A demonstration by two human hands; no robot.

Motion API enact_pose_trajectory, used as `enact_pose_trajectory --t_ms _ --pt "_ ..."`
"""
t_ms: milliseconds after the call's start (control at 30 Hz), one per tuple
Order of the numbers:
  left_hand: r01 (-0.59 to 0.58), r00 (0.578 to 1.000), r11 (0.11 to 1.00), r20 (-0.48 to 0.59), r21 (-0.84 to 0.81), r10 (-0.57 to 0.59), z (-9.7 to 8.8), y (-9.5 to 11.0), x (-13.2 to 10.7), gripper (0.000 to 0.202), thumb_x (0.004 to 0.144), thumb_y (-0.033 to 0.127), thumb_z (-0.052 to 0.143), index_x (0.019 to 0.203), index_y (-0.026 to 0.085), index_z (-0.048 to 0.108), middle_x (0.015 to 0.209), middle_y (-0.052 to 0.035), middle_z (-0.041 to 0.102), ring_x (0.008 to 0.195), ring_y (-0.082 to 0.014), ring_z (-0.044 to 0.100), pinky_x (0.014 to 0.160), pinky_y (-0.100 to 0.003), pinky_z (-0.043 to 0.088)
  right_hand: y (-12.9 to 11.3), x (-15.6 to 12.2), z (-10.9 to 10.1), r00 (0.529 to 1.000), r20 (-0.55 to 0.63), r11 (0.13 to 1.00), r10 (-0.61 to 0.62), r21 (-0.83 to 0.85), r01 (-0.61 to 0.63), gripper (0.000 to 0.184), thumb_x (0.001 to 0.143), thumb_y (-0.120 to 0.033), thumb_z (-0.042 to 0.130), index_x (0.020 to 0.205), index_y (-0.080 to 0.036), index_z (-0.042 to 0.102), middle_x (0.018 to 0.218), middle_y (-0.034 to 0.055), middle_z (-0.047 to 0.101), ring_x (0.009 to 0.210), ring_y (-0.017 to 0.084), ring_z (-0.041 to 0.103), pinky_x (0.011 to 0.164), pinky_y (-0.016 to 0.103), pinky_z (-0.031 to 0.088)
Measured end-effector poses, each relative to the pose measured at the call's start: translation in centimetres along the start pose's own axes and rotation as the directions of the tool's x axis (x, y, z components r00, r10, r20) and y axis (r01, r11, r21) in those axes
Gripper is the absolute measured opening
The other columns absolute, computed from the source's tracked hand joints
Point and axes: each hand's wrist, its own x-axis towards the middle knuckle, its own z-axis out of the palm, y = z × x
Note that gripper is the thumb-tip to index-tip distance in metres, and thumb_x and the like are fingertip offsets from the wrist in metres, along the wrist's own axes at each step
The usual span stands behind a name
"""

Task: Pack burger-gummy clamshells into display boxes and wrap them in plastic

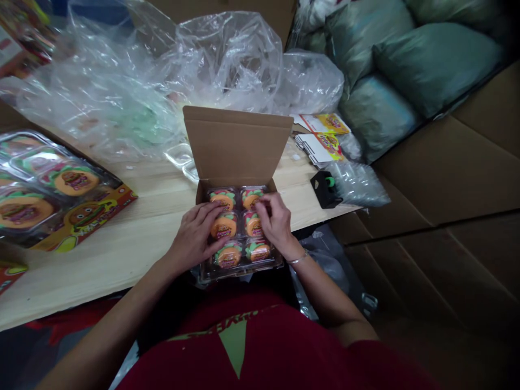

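Observation:
A cardboard box (pixel 239 143) stands at the table's near edge with its lid raised. In it sits a clear plastic tray (pixel 242 265) with several burger-shaped items, each with an orange bun top (pixel 223 227) and green and pink layers. My left hand (pixel 197 233) rests over the tray's left side, fingers stretched and thumb apart, touching the plastic. At the right side, my right hand (pixel 277 219) bends over the upper burgers with fingers curled and thumb close to them. Whatever lies between those fingertips is hidden.
Packed burger boxes (pixel 91 216) stand on the left of the wooden table (pixel 162 216). Crumpled clear plastic bags (pixel 227 59) lie along the back. Flat printed cartons (pixel 325 143) and a black tape dispenser (pixel 325 189) are to the right, near stuffed sacks (pixel 434 65) and large cardboard boxes (pixel 455 162).

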Motion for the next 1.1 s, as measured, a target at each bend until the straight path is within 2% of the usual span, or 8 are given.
enact_pose_trajectory --t_ms 100,167,400,533,633,733,867,1100 --pt "-0.001 1.000 1.000 -0.004 -0.020 0.001 0.0 0.0 0.0 0.063 0.089 0.046 0.057 0.143 0.021 0.035 0.143 -0.0132 0.045 0.130 -0.0323 0.041 0.107 -0.050 0.036 0.4 -0.7 -0.8 0.923 0.305 0.959 -0.235 -0.080 0.270 0.042 0.093 -0.048 0.054 0.127 -0.023 0.053 0.117 0.0105 0.061 0.109 0.028 0.056 0.094 0.044 0.046" --pt "-0.001 1.000 1.000 -0.006 -0.029 0.001 0.1 -0.1 0.1 0.064 0.089 0.046 0.058 0.144 0.022 0.035 0.143 -0.0131 0.045 0.130 -0.0326 0.041 0.108 -0.051 0.036 0.6 -0.9 -1.4 0.869 0.393 0.927 -0.302 -0.092 0.363 0.055 0.092 -0.050 0.056 0.137 -0.022 0.047 0.126 0.0123 0.058 0.117 0.030 0.052 0.099 0.046 0.044" --pt "-0.022 0.998 0.999 -0.057 -0.037 0.020 -0.3 0.9 -0.9 0.074 0.087 0.053 0.060 0.148 0.026 0.030 0.153 -0.0137 0.033 0.141 -0.0348 0.028 0.114 -0.055 0.026 1.4 -0.6 -1.9 0.834 0.454 0.917 -0.312 -0.086 0.389 0.065 0.091 -0.053 0.056 0.146 -0.023 0.040 0.137 0.0124 0.052 0.127 0.032 0.046 0.107 0.051 0.039" --pt "-0.125 0.989 0.992 0.085 -0.002 0.124 -0.7 2.1 -2.9 0.076 0.077 0.067 0.064 0.139 0.028 0.044 0.159 -0.0117 0.023 0.146 -0.0419 0.011 0.114 -0.067 0.006 1.0 -2.0 -3.7 0.843 0.448 0.931 -0.297 -0.060 0.360 0.078 0.082 -0.058 0.066 0.148 -0.030 0.034 0.154 0.0086 0.033 0.143 0.036 0.027 0.116 0.061 0.022" --pt "-0.175 0.974 0.984 0.142 -0.012 0.175 -0.7 2.2 -3.8 0.069 0.080 0.061 0.064 0.138 0.028 0.047 0.162 -0.0100 0.014 0.146 -0.0414 0.010 0.116 -0.063 0.013 0.9 -3.6 -6.0 0.803 0.519 0.944 -0.293 0.024 0.329 0.090 0.068 -0.064 0.076 0.145 -0.035 0.041 0.157 0.0051 0.030 0.144 0.039 0.024 0.115 0.063 0.024" --pt "-0.189 0.973 0.981 0.131 -0.039 0.192 -0.4 1.9 -3.9 0.061 0.084 0.051 0.064 0.137 0.027 0.047 0.163 -0.0060 0.005 0.147 -0.0396 0.008 0.117 -0.057 0.022 1.9 -4.8 -6.9 0.771 0.574 0.947 -0.276 0.023 0.321 0.078 0.071 -0.059 0.075 0.141 -0.038 0.047 0.157 0.0025 0.029 0.145 0.038 0.024 0.115 0.062 0.027" --pt "-0.169 0.982 0.984 0.091 0.052 0.164 0.6 2.0 -3.9 0.059 0.089 0.042 0.061 0.141 0.024 0.041 0.163 -0.0084 0.005 0.147 -0.0395 0.010 0.117 -0.056 0.026 4.3 -5.8 -5.2 0.790 0.522 0.925 -0.322 -0.002 0.379 0.064 0.084 -0.048 0.066 0.143 -0.031 0.045 0.159 0.0053 0.023 0.147 0.034 0.019 0.117 0.057 0.027" --pt "-0.135 0.990 0.976 0.050 0.169 0.128 2.3 1.9 -4.9 0.058 0.090 0.042 0.061 0.142 0.025 0.042 0.158 -0.0157 0.023 0.130 -0.0343 0.044 0.104 -0.047 0.046 6.2 -7.0 -3.1 0.814 0.514 0.934 -0.272 -0.064 0.352 0.063 0.088 -0.048 0.062 0.144 -0.027 0.043 0.153 0.0108 0.035 0.138 0.033 0.036 0.114 0.054 0.034"
